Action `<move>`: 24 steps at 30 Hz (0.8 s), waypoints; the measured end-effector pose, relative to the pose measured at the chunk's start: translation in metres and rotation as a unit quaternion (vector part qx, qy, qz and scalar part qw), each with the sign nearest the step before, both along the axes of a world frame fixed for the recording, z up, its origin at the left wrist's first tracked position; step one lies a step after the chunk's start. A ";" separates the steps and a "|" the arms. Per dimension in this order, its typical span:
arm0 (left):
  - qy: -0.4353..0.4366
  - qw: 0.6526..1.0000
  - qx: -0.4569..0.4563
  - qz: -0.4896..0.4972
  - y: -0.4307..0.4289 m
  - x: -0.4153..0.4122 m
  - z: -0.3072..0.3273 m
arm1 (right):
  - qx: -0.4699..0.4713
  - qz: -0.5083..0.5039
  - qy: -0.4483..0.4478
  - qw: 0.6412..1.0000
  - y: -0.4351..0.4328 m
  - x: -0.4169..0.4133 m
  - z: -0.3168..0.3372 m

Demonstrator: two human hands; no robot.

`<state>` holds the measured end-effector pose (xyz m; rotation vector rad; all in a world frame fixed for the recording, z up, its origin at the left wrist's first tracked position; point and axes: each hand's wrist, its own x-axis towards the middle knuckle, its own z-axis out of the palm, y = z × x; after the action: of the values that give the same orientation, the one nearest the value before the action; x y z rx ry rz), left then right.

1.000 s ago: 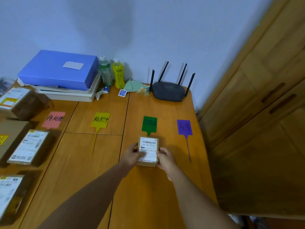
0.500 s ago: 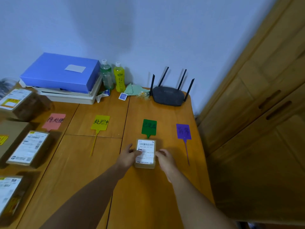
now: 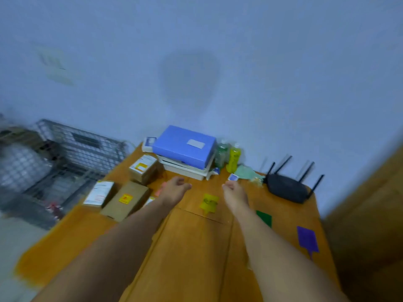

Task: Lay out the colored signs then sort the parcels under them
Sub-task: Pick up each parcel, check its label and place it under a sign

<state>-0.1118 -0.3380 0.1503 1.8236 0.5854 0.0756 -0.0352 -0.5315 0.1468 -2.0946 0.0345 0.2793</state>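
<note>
Parcel, pinched under green sign [image 3: 265, 217] 0.5 s ago, now released and hidden behind right forearm; left hand [image 3: 174, 188] and right hand [image 3: 234, 192] lifted, fingers [image 3: 182, 184] loosely curled, empty; unsorted parcels [image 3: 125, 199] on worktop [image 3: 196, 247] just left of left fingers, so next pick likely.

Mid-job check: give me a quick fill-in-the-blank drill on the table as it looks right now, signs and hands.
1. The sign between the left hand and the right hand is ___.
2. Both hands hold ___.
3. The rightmost sign on the table is ___.
Missing words: yellow, nothing, purple.
</note>
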 end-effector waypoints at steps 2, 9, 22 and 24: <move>-0.006 0.999 0.035 0.012 0.058 -0.015 0.027 | -0.003 0.034 -0.020 0.999 0.051 -0.009 0.029; 0.061 0.964 0.258 0.013 0.223 -0.076 0.079 | -0.093 0.140 -0.076 0.983 0.200 -0.042 0.097; 0.130 0.960 0.247 0.013 0.392 -0.070 0.029 | -0.083 0.192 0.033 0.977 0.393 -0.047 0.025; 0.141 0.958 0.251 0.006 0.410 -0.057 0.018 | -0.083 0.189 0.051 0.977 0.412 -0.042 0.009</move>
<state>-0.1688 0.0717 0.1682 2.3470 0.8334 -0.0321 -0.0768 -0.1197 0.1560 -2.2417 -0.2907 0.6321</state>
